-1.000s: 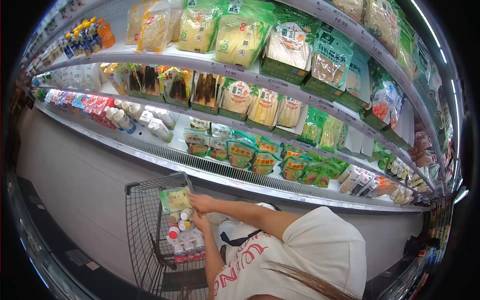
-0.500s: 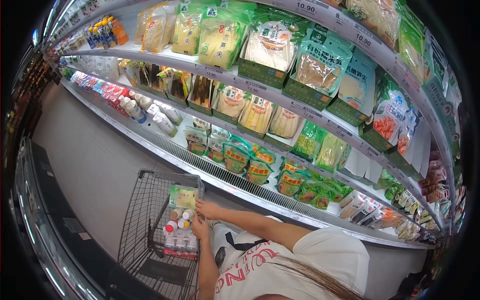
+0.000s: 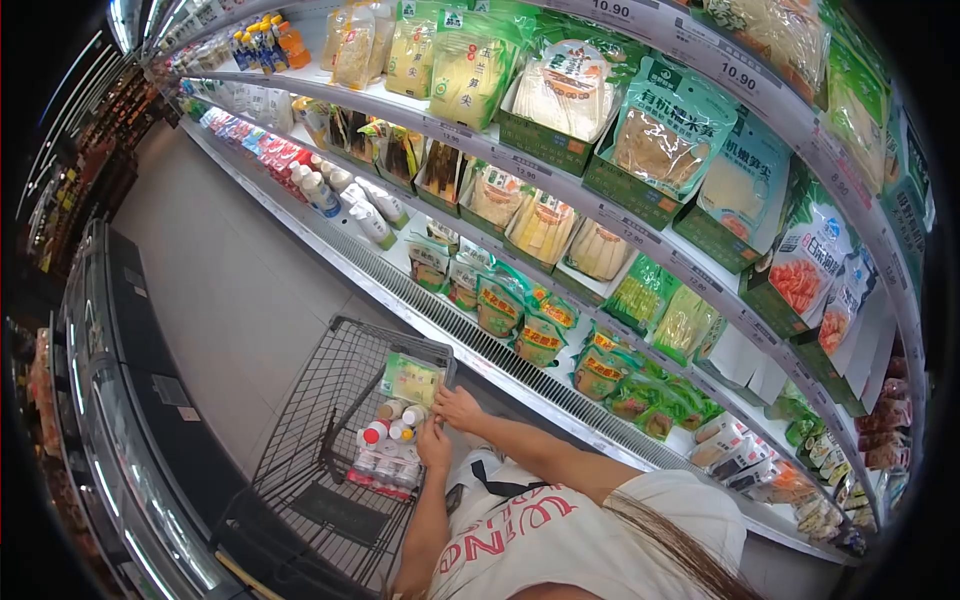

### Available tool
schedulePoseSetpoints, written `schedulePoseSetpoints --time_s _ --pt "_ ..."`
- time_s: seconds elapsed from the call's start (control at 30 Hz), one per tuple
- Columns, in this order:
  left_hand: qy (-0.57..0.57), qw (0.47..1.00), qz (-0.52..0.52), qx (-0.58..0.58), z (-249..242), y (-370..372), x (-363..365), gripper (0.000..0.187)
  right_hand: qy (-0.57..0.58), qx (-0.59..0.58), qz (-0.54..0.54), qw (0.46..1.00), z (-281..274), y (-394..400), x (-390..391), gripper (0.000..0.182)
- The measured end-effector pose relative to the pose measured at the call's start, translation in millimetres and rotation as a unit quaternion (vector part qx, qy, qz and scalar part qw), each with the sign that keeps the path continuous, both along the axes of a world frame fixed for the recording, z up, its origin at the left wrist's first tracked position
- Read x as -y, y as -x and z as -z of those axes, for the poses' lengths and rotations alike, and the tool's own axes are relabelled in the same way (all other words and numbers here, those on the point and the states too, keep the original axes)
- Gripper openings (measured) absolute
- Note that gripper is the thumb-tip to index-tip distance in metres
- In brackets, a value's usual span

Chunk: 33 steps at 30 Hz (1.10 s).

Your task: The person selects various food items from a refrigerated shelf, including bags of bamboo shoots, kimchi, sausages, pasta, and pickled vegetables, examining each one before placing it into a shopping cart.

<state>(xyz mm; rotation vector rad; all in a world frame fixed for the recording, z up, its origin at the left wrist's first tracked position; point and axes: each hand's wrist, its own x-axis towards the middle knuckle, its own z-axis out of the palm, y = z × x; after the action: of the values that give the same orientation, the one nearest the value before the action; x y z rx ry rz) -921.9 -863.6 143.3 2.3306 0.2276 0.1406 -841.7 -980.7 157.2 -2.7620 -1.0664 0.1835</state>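
Note:
Both my hands meet at the right side of the shopping cart. My right hand has its fingers closed at the lower right corner of a green-and-yellow food packet, which lies flat to view over the cart. Just below it, my left hand is closed with its fingertips close to the right hand; what they pinch is hidden. Beside the left fingers, inside the cart, stand bottles with white caps and one with a red cap. A pack of small bottles with red wrapping lies below them.
A refrigerated shelf runs along the right, filled with green food packets and price strips. Orange bottles stand at its far end. A dark chiller case lines the left, with grey floor between.
The view has turned, so the cart, packet, hands and shelves all sit further right in the picture. Both hands keep nearly the same place beside the packet.

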Motion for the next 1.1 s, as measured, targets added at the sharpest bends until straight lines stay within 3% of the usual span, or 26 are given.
schedulePoseSetpoints --time_s 0.07,0.17,0.2,0.23,0.27,0.33,0.4,0.43,0.5,0.57,0.67,0.7,0.8,0.9,1.0,1.1 --pt "-0.025 0.998 -0.028 0.047 -16.0 -18.5 3.3 0.026 0.009 0.001 -0.004 1.0 2.0 -5.0 0.6 0.023" --pt "0.042 0.992 -0.027 0.119 -85.9 -92.5 21.9 0.026 -0.06 -0.152 0.147 0.976 -10.5 -32.4 -11.0 0.036" --pt "0.154 0.982 -0.022 0.103 -145.3 -118.9 35.3 0.025 -0.092 -0.091 0.184 0.974 -41.6 -42.8 -7.7 0.034" --pt "0.232 0.961 -0.022 0.149 -174.0 -149.2 47.0 0.025 -0.123 -0.029 0.218 0.968 -95.6 -56.2 -2.1 0.032" --pt "0.293 0.946 0.011 0.136 -207.5 -177.2 53.9 0.023 -0.145 -0.065 0.242 0.957 -143.1 -77.5 10.2 0.031" --pt "0.375 0.905 0.065 0.192 -293.3 -218.8 79.6 0.02 -0.185 0.133 0.302 0.926 -254.0 -97.5 45.6 0.02" --pt "0.358 0.889 0.11 0.263 -354.9 -255.8 108.3 0.017 -0.273 0.292 0.35 0.847 -338.1 -113.5 78.5 0.022" --pt "0.391 0.876 0.142 0.245 -374.8 -276.3 124.5 0.019 -0.254 0.405 0.361 0.801 -358.9 -127.1 95.3 0.027" --pt "0.237 0.919 0.156 0.274 -413.0 -304.1 147.6 0.021 -0.227 0.467 0.42 0.745 -393.7 -145.6 115.2 0.028" --pt "0.153 0.933 0.159 0.286 -422.8 -336.9 171.6 0.031 -0.167 0.464 0.453 0.743 -405.6 -167.6 132.9 0.028" --pt "-0.012 0.972 0.151 0.18 -437.6 -356.8 192.5 0.043 -0.083 0.406 0.502 0.759 -410.1 -187.9 146.1 0.029" --pt "-0.012 0.976 0.167 0.137 -445.0 -359.7 195.3 0.052 -0.056 0.376 0.518 0.766 -409.8 -191.5 148.4 0.029" --pt "-0.071 0.978 0.17 0.101 -455.2 -362.4 204.2 0.051 -0.01 0.337 0.523 0.783 -402.6 -195.6 151.6 0.03" --pt "-0.061 0.986 0.147 0.053 -459.6 -371.0 224.2 0.055 0.015 0.395 0.517 0.759 -390.0 -197.4 149.9 0.03" --pt "0.011 0.992 0.117 0.048 -465.1 -379.6 227.6 0.059 -0.013 0.392 0.496 0.774 -386.4 -195.2 154.2 0.031" --pt "0.003 0.992 0.12 0.05 -461.6 -384.4 222.9 0.046 -0.036 0.392 0.48 0.784 -385.5 -193.4 156.4 0.032"
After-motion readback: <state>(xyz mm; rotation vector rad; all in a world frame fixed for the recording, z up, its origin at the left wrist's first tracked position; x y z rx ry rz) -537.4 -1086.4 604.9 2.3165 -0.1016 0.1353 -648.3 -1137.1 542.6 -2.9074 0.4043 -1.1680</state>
